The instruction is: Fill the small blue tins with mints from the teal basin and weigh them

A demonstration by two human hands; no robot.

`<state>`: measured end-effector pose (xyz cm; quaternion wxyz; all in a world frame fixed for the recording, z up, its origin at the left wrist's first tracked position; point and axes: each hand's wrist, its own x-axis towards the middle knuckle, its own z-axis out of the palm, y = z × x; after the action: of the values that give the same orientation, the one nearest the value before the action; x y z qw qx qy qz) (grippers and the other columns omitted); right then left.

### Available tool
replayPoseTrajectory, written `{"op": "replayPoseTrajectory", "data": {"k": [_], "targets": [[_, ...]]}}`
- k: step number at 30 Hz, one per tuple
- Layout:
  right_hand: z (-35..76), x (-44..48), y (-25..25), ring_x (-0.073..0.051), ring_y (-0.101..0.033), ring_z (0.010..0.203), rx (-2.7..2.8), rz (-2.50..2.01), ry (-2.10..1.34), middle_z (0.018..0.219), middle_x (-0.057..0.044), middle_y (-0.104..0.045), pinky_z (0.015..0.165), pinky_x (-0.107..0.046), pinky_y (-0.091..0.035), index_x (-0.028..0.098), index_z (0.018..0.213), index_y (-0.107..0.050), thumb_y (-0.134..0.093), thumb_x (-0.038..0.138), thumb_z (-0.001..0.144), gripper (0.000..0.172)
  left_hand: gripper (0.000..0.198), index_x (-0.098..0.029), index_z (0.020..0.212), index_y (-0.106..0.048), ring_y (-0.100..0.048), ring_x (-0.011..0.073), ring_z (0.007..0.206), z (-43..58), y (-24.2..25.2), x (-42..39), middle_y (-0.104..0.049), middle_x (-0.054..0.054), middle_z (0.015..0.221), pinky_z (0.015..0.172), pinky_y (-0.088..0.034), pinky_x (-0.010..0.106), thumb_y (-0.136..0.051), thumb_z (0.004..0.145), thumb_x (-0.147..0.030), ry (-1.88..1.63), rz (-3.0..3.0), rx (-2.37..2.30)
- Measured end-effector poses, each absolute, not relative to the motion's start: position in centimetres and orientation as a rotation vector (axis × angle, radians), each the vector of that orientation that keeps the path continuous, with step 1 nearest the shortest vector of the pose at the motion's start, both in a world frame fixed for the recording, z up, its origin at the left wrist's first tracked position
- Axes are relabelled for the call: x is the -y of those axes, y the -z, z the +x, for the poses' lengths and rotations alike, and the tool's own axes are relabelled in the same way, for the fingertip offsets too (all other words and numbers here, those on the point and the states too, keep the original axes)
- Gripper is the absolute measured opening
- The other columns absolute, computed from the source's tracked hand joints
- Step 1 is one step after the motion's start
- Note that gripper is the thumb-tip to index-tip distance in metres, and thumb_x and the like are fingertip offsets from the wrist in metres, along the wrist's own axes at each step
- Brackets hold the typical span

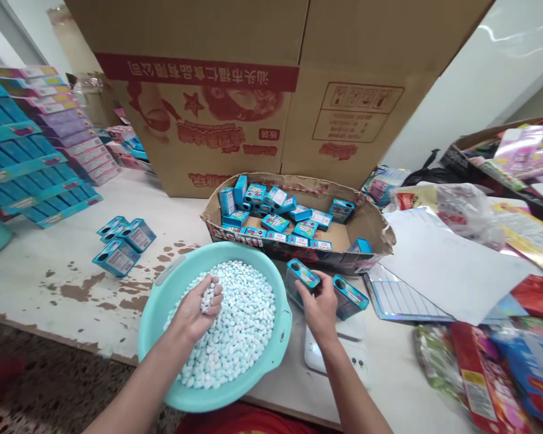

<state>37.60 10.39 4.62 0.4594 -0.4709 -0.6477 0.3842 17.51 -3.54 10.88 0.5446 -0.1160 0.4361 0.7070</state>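
Observation:
My left hand (199, 308) is cupped closed around some small white and pale-blue candies, over the turquoise basin (163, 361). Loose candies (239, 319) of the same kind fill the basin. With my right hand (319, 304) I grip a small blue candy box (302, 272), upright, a dark round hole in its top. Touching or just beside that hand on the right is another blue box (350, 296), also with a round hole. Both boxes are at a white scale (314, 352), partly hidden by my right hand and forearm.
Behind the basin, a torn cardboard tray (375, 241) holds several blue boxes (276, 223). More blue boxes (122, 247) stand at left on the worn table (72, 259), near stacked display cartons (27, 163). A large carton (253, 36) rises behind. Papers (452, 259) and wrappers (484, 374) cover the right.

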Motion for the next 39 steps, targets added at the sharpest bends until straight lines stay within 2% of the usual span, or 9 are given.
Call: {"op": "replayPoseTrajectory", "data": {"k": [12,15,19,21,23,26,29,34,39], "targets": [[37.5,-10.1,-1.4,-0.025,-0.057,0.082,1.822,-1.154,-0.680,0.087,-0.008,-0.059,0.073,-0.040,-0.049,0.019,0.091,-0.054,-0.057,0.046,0.079,0.030,0.030,-0.013,0.068,-0.049,-0.034,0.0036,0.034,17.9,-10.8,3.2,-0.041,-0.003,0.053,0.026,-0.022,0.010,-0.035,0.095,-0.019,-1.599,-0.190,-1.090],[37.4,-9.7,-2.0,-0.028,-0.056,0.091,1.844,-1.132,-0.584,0.094,-0.011,-0.058,0.078,-0.046,-0.049,0.018,0.097,-0.053,-0.053,0.049,0.084,0.034,0.031,-0.013,0.068,-0.049,-0.034,0.0038,0.034,17.9,-10.7,3.3,-0.040,-0.003,0.053,0.026,-0.021,0.010,-0.035,0.095,-0.018,-1.600,-0.191,-1.097],[39.4,-8.4,-5.2,-0.026,-0.053,0.110,1.861,-0.942,-0.261,0.114,-0.015,-0.055,0.093,-0.046,-0.045,0.017,0.122,-0.047,-0.055,0.035,0.089,0.038,0.032,-0.013,0.066,-0.048,-0.034,0.0036,0.034,17.7,-10.6,3.8,-0.043,-0.002,0.055,0.026,-0.023,0.011,-0.037,0.095,-0.021,-1.626,-0.212,-1.125],[41.6,-8.6,-6.7,-0.028,-0.048,0.118,1.777,-0.941,-0.022,0.122,-0.016,-0.052,0.099,-0.049,-0.040,0.018,0.127,-0.045,-0.063,0.033,0.084,0.048,0.033,-0.014,0.064,-0.046,-0.037,0.0041,0.035,17.6,-10.6,3.9,-0.044,-0.002,0.057,0.026,-0.025,0.012,-0.039,0.094,-0.022,-1.648,-0.230,-1.140],[43.9,-9.6,-7.3,-0.034,-0.042,0.123,1.678,-1.083,0.050,0.126,-0.020,-0.049,0.102,-0.055,-0.034,0.014,0.126,-0.047,-0.071,0.043,0.075,0.063,0.032,-0.013,0.064,-0.046,-0.040,0.0047,0.038,17.6,-10.7,4.0,-0.044,-0.001,0.059,0.027,-0.027,0.012,-0.042,0.094,-0.022,-1.674,-0.245,-1.151],[46.4,-11.7,-6.9,-0.036,-0.055,0.106,1.659,-1.337,-0.423,0.108,-0.019,-0.061,0.092,-0.057,-0.041,0.012,0.109,-0.060,-0.071,0.059,0.064,0.066,0.028,-0.013,0.067,-0.049,-0.041,0.0040,0.039,17.7,-10.9,4.1,-0.045,-0.001,0.060,0.027,-0.027,0.010,-0.043,0.093,-0.020,-1.675,-0.225,-1.154],[47.5,-12.3,-7.0,-0.025,-0.063,0.076,1.451,-1.415,-0.933,0.084,-0.009,-0.067,0.073,-0.044,-0.052,0.014,0.095,-0.063,-0.075,0.056,0.057,0.058,0.031,-0.013,0.067,-0.051,-0.035,0.0031,0.035,18.0,-11.1,4.2,-0.040,-0.003,0.054,0.026,-0.022,0.010,-0.039,0.095,-0.021,-1.631,-0.197,-1.134],[46.2,-9.2,-10.9,-0.019,-0.061,0.075,1.314,-1.216,-0.791,0.088,-0.005,-0.065,0.070,-0.034,-0.052,0.017,0.100,-0.064,-0.081,0.042,0.059,0.050,0.041,-0.014,0.058,-0.045,-0.027,0.0032,0.029,18.4,-12.2,3.8,-0.029,-0.007,0.044,0.024,-0.018,0.011,-0.039,0.096,-0.030,-1.651,-0.174,-1.140],[41.3,-5.2,-13.0,-0.019,-0.061,0.079,1.652,-0.868,-0.996,0.089,-0.004,-0.063,0.072,-0.033,-0.052,0.020,0.099,-0.064,-0.078,0.037,0.067,0.038,0.041,-0.016,0.058,-0.044,-0.025,0.0032,0.031,20.5,-15.9,2.4,-0.029,-0.007,0.043,0.027,-0.016,0.012,-0.052,0.090,-0.041,-1.804,0.057,-1.045]]}}
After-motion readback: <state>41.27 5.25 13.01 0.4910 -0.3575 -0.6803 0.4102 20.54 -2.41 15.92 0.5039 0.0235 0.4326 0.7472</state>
